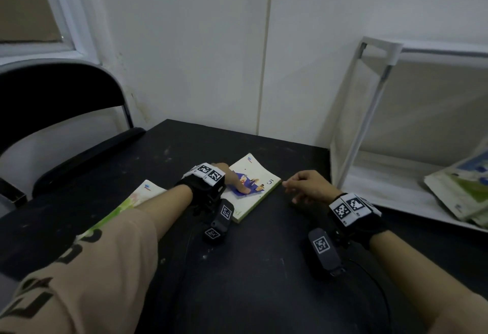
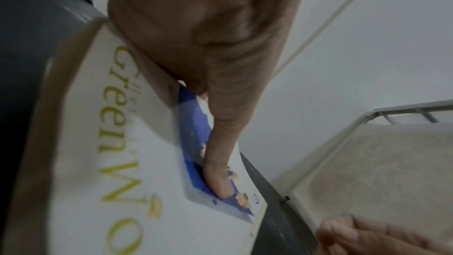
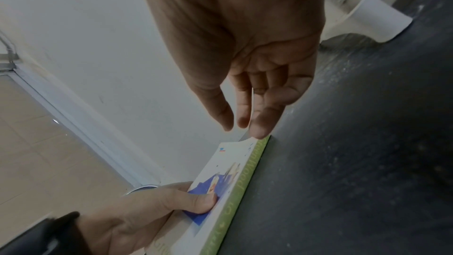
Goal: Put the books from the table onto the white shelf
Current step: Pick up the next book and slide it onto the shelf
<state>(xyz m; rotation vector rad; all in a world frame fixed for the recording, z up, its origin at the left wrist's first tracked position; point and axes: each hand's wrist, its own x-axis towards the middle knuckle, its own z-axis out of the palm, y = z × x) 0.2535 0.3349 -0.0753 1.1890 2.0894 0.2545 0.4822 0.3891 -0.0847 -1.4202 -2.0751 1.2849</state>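
A white book with a blue picture and a green spine (image 1: pixel 260 179) lies on the black table (image 1: pixel 264 267). My left hand (image 1: pixel 235 180) grips its left edge, thumb (image 2: pixel 220 152) pressed on the blue picture (image 3: pixel 201 214) and fingers curled behind the edge. My right hand (image 1: pixel 309 186) hovers just right of the book with relaxed, empty fingers (image 3: pixel 262 123) close to the book's far corner. A second white-and-green book (image 1: pixel 148 191) lies under my left forearm. The white shelf (image 1: pixel 369 183) stands to the right, at the table's edge.
Several white and green books (image 1: pixel 459 191) lie stacked on the shelf board at the far right. A black folding chair (image 1: pixel 52 101) stands at the table's left. A white wall runs behind the table.
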